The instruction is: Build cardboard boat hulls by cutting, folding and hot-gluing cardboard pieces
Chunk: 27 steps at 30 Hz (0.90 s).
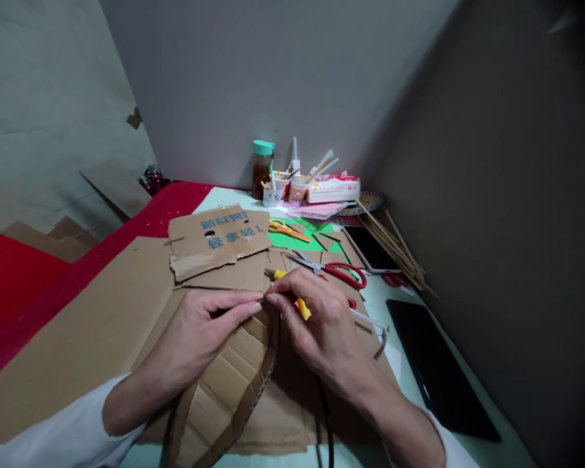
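A long, boat-shaped cardboard piece (pixel 227 380) with raised side strips and creases across its base points away from me. At its far tip my left hand (pixel 195 338) pinches the edge between thumb and fingers. Right beside it, my right hand (pixel 322 322) has thumb and forefinger closed on the same tip; the exact spot between the fingertips is hidden. Behind my right hand lies a yellow hot glue gun (pixel 303 309), partly covered, its nozzle facing left. Red-handled scissors (pixel 346 274) rest just beyond that hand.
Cardboard sheets (pixel 97 312) cover the left and middle. A printed cardboard piece (pixel 219 240), orange scissors (pixel 290 230) and a green sheet (pixel 324 229) lie farther back. Cups of sticks (pixel 298 190), a jar (pixel 262 172), a tablet (pixel 370 248) and a black panel (pixel 439 367) stand or lie around.
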Available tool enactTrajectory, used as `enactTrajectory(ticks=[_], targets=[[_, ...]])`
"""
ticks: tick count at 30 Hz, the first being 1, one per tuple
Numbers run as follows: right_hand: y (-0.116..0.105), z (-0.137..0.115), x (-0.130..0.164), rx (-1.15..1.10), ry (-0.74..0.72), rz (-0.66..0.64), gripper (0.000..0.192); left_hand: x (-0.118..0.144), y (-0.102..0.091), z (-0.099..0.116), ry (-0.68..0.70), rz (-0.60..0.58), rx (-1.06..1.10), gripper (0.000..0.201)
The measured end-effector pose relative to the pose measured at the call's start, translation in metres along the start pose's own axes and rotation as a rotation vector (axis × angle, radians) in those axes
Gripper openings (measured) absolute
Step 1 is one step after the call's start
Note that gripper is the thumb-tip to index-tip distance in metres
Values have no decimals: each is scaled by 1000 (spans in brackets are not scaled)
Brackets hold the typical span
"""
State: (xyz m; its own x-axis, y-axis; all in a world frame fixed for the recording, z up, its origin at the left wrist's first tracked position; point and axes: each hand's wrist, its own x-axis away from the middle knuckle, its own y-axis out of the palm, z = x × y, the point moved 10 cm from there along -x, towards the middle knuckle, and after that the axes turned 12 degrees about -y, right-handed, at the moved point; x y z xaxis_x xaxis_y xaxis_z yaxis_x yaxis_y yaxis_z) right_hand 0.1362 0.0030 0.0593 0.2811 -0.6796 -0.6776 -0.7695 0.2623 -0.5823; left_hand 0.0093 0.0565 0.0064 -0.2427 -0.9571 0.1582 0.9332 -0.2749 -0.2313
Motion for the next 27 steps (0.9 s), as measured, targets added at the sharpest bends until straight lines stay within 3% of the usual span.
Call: enactTrajectory(ticks=[5,9,13,17,22,27], targets=[[-9,7,-2,1,51,40,9,-9,4,-18,-152,-134,260,29],[-32,25,-2,-15,115,155,9,-15,-14,-22,-182,-40,461,39],[-53,42,-3,1,166,176,11,-14,-27,-20,-124,76,399,36],[-68,64,-2,-39,201,189,11,-14,-28,-26,-114,105,289,42],[-77,102,7,-172,313,271,15,-12,-15,-25,-136,28,218,44],[-76,110,8,-342,345,329,21,-8,6,-32,-256,-96,107,30]])
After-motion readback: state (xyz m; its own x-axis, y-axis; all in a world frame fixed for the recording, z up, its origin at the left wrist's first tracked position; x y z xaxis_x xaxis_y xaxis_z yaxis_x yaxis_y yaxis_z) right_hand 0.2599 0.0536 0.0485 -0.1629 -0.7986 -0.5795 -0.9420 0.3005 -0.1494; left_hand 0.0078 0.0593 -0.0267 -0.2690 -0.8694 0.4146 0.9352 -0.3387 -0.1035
